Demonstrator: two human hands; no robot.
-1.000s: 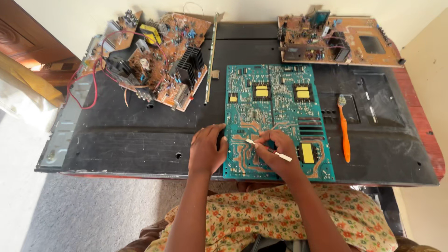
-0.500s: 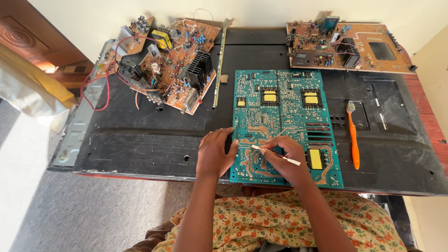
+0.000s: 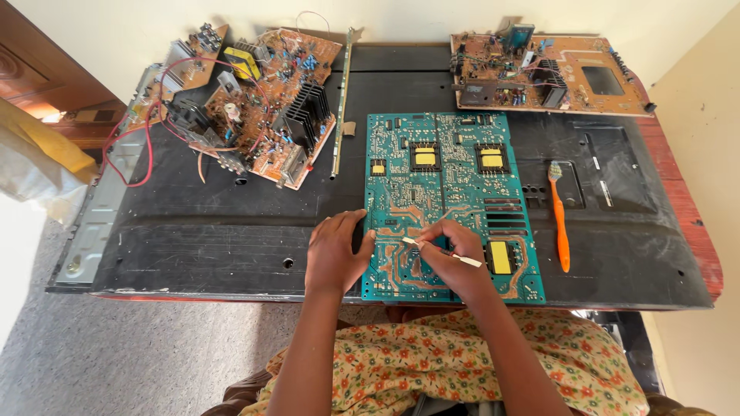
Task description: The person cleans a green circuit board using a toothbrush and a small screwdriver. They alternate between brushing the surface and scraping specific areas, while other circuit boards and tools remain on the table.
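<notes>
Two hands on the green board (image 3: 451, 185) lying on the table: left hand (image 3: 335, 254) pins its edge, right hand (image 3: 455, 258) grips a white stick (image 3: 441, 252). Slip could scratch traces.

Three circuit boards are seen on the black panel (image 3: 231, 231): one green board (image 3: 447, 192) at its middle and two brown boards, one (image 3: 254, 100) at its far left, one (image 3: 547, 73) at its far right. One orange toothbrush (image 3: 560, 219) and one metal strip (image 3: 340, 100) are counted beside the green board. Two hands are counted at its near edge, the left (image 3: 335, 254) and the right (image 3: 455, 262), with one white stick (image 3: 443, 253).
</notes>
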